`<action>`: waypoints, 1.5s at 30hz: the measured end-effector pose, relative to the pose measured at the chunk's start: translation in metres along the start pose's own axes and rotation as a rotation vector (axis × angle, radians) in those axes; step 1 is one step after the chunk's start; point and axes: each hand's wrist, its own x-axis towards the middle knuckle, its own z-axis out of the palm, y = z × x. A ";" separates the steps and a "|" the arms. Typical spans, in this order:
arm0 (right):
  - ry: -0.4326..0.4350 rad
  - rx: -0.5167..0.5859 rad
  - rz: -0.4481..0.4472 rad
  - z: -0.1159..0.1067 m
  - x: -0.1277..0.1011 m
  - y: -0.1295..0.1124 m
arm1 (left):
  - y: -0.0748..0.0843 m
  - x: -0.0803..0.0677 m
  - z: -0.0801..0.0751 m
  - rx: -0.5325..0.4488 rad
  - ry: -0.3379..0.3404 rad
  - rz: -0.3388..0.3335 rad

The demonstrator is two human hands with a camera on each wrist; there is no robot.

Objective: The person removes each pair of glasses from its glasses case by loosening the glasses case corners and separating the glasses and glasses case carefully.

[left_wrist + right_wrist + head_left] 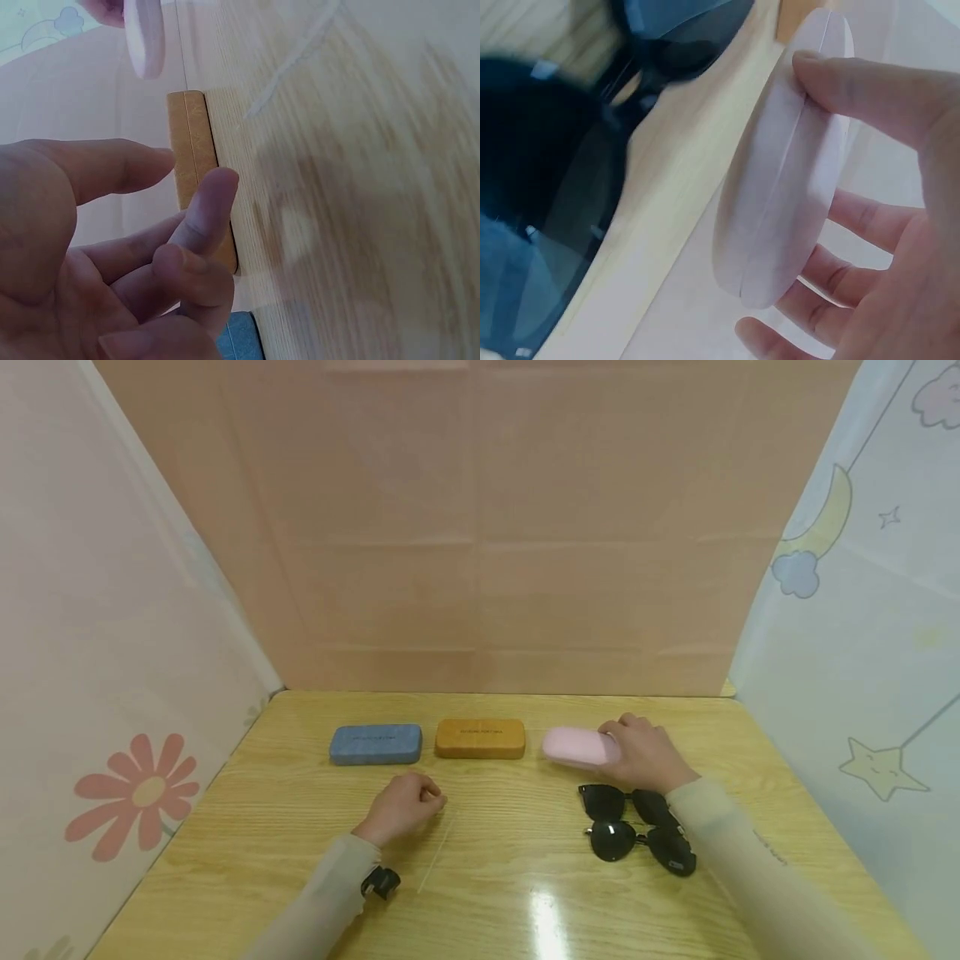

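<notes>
"Right hand, what's it clamped on?"
"Pink case, by its right end; it sticks out leftward, long axis roughly crosswise, beyond the sunglasses."
"And the left hand?"
"Farther off, fingers loose, holding nothing."

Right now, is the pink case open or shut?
Shut. In the right wrist view, the pink case shows one thin seam, no gap; the right hand grips it.
</notes>
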 end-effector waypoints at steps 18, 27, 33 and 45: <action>-0.012 0.109 -0.159 0.011 -0.007 -0.059 | 0.007 0.005 0.008 -0.041 -0.016 -0.010; -0.043 0.146 -0.197 0.021 -0.011 -0.083 | 0.008 0.006 0.013 -0.120 -0.075 0.015; -0.048 0.170 -0.238 0.027 -0.014 -0.092 | 0.009 0.006 0.016 -0.151 -0.134 0.096; -0.085 0.215 -0.263 0.036 -0.017 -0.111 | 0.007 0.007 0.020 -0.171 -0.206 0.211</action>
